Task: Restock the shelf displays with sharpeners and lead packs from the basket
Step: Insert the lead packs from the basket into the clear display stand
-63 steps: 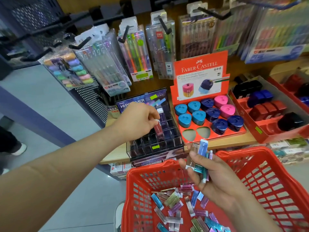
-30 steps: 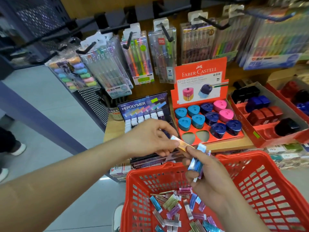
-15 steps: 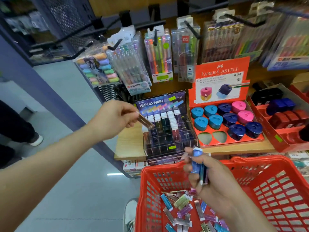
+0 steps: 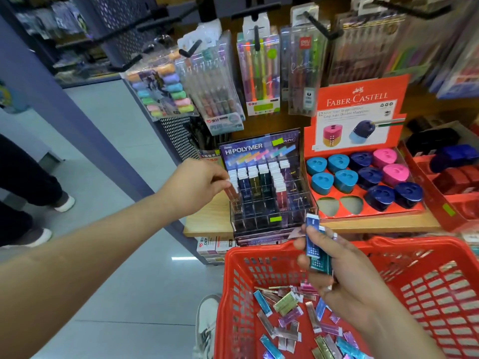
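My left hand (image 4: 199,182) pinches a brownish lead pack (image 4: 232,196) at the left column of the clear Hi-Polymer lead display (image 4: 269,203) on the wooden shelf. The pack's lower end is down in a slot. My right hand (image 4: 334,265) grips a small bunch of blue and teal lead packs (image 4: 315,244) above the red basket (image 4: 427,294). Several loose lead packs (image 4: 287,322) lie on the basket floor. The red Faber-Castell sharpener tray (image 4: 363,193) holds blue, navy and pink sharpeners, with two empty holes at its front left.
Packs of pens (image 4: 259,73) hang on black hooks above the shelf. A red tray of dark and red sharpeners (image 4: 453,177) stands at the right. A person's legs and shoes (image 4: 31,203) stand on the tiled floor at the left. My shoe (image 4: 207,325) shows beside the basket.
My left hand took one pack from the bunch in my right hand, carried it up and left, and now lowers it into the display's left column. The view shifted left.
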A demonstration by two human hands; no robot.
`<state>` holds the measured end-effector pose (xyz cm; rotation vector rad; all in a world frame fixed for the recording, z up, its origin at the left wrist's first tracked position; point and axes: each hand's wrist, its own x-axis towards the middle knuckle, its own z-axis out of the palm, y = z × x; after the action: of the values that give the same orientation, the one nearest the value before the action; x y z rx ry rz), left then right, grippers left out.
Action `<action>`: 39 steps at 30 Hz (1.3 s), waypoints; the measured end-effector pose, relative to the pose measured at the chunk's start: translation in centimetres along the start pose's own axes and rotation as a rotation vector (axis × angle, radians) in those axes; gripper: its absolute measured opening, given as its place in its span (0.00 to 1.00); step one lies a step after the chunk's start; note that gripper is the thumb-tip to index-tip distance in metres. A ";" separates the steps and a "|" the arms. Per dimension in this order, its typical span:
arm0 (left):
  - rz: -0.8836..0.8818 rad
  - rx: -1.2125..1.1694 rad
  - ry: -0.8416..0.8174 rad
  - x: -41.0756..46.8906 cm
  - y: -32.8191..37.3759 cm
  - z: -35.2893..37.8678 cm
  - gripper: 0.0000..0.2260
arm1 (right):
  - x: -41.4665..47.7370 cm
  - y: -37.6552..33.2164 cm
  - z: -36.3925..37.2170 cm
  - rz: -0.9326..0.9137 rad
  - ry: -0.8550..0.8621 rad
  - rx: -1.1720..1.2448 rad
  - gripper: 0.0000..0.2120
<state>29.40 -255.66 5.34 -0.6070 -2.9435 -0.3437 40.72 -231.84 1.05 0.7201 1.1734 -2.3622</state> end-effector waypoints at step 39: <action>-0.492 -1.135 -0.298 0.2 4.3 -0.8 0.09 | -0.6 -0.1 0.5 0.219 -0.245 0.131 0.16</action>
<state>30.94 -251.95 6.98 0.0562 -2.8507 -2.1749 40.99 -232.15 1.74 0.5496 0.8018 -2.2788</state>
